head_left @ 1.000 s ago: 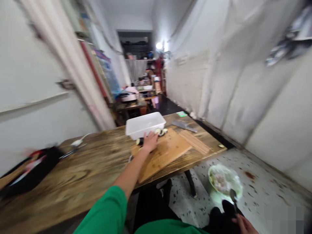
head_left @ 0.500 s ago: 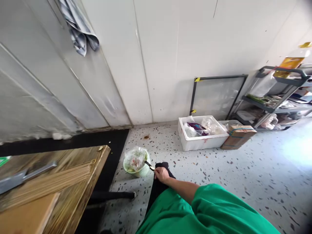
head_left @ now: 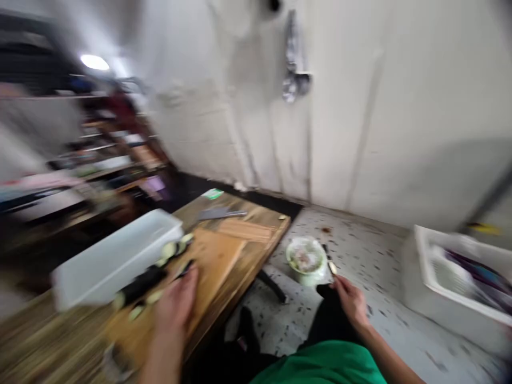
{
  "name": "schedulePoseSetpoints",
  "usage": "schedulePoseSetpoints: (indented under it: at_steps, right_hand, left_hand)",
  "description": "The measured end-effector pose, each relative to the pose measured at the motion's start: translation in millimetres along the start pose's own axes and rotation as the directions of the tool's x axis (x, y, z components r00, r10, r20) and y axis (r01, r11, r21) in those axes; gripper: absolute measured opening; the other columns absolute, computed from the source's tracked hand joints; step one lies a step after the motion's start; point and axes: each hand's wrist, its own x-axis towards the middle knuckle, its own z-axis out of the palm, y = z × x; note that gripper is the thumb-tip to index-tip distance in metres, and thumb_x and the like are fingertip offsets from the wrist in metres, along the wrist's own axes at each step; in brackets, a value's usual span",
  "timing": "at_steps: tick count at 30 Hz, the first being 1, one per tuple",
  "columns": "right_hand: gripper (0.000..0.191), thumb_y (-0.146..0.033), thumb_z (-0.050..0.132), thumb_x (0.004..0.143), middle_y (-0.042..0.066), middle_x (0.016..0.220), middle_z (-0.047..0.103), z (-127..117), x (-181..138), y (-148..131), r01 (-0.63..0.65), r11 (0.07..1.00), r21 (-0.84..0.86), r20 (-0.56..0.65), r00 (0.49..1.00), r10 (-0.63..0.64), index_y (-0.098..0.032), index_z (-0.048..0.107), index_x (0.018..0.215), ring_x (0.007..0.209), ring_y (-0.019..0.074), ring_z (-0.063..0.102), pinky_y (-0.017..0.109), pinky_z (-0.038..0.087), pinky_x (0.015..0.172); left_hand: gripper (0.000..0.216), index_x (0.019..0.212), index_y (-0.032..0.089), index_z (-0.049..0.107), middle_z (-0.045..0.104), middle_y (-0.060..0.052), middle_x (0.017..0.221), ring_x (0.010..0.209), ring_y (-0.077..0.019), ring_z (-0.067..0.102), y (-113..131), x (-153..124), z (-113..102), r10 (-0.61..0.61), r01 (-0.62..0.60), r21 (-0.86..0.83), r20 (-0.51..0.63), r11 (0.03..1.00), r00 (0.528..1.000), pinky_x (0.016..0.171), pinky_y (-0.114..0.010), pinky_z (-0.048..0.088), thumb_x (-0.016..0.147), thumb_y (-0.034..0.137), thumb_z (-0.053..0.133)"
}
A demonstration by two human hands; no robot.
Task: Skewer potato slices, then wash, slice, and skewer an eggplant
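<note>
My left hand point(head_left: 178, 298) reaches over a wooden cutting board point(head_left: 218, 256) on the table. Its fingers are smeared by motion, and a dark piece with a pale edge lies at their tips; whether they grip it cannot be told. Beside the hand lie a dark-skinned eggplant point(head_left: 144, 284) and pale cut slices point(head_left: 170, 249), all blurred. My right hand point(head_left: 352, 301) is closed around a slim black-and-pale tool point(head_left: 331, 265), too blurred to name more exactly. It points toward a pale green bin point(head_left: 308, 278) on the floor, which holds a plastic bag and scraps.
A long white tub point(head_left: 120, 261) stands on the table, left of the eggplant. Behind the board lie a cleaver point(head_left: 218, 213) and a bundle of thin sticks point(head_left: 248, 230). At right, a white foam box point(head_left: 440, 293) sits on the floor. Blurred shelves point(head_left: 100, 165) stand far left.
My view has swung left, bringing the tub, eggplant and cutting board into sight. My left hand has come into view over the board. My right hand still holds the slim tool near the bin.
</note>
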Motion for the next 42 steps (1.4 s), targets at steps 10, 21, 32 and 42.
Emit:
schedulePoseSetpoints:
  at_steps: [10,21,32,42]
  right_hand:
    - [0.051,-0.066,0.056,0.078,0.004,0.068,0.069,135.7,-55.6,-125.1,0.119,0.953,0.279,0.722,0.628,-0.290,-0.020,0.072,0.094,0.035,0.0126,0.049,0.025,0.043,0.034]
    - [0.045,-0.054,0.050,0.089,0.010,0.085,0.076,163.3,-47.5,-125.0,0.590,0.766,0.255,0.570,0.548,-0.612,-0.018,0.075,0.094,0.073,0.0230,0.072,0.030,0.059,0.069]
    - [0.042,-0.046,0.044,0.094,0.009,0.086,0.076,163.8,-51.2,-130.6,0.725,0.661,0.194,0.504,0.504,-0.701,-0.017,0.074,0.095,0.071,0.0209,0.072,0.027,0.058,0.065]
    - [0.046,-0.054,0.041,0.092,0.006,0.071,0.072,171.0,-53.5,-132.9,0.550,0.825,0.132,0.596,0.621,-0.509,-0.018,0.070,0.092,0.059,0.0199,0.066,0.029,0.050,0.056]
  left_hand:
    - [0.033,0.102,0.014,0.063,0.070,-0.010,0.105,0.106,-0.0194,0.064,-30.2,-8.2,-51.1,-0.110,-0.341,-0.735,-0.489,0.586,0.865,0.103,-0.036,0.047,0.074,-0.003,0.062]
    - [0.019,0.096,0.013,0.061,0.070,-0.010,0.100,0.093,-0.0199,0.067,-29.5,-11.6,-55.7,-0.122,-0.364,-0.770,-0.491,0.524,0.863,0.093,-0.042,0.053,0.079,0.005,0.065]
    - [0.023,0.102,0.014,0.064,0.071,-0.009,0.098,0.084,-0.0161,0.068,-22.3,-14.7,-54.4,-0.147,-0.335,-0.771,-0.480,0.542,0.865,0.084,-0.033,0.056,0.081,0.006,0.064]
    - [0.019,0.093,0.016,0.060,0.072,-0.005,0.094,0.087,-0.0180,0.069,-24.0,-14.7,-52.9,-0.089,-0.390,-0.758,-0.504,0.522,0.859,0.092,-0.047,0.053,0.079,0.004,0.064]
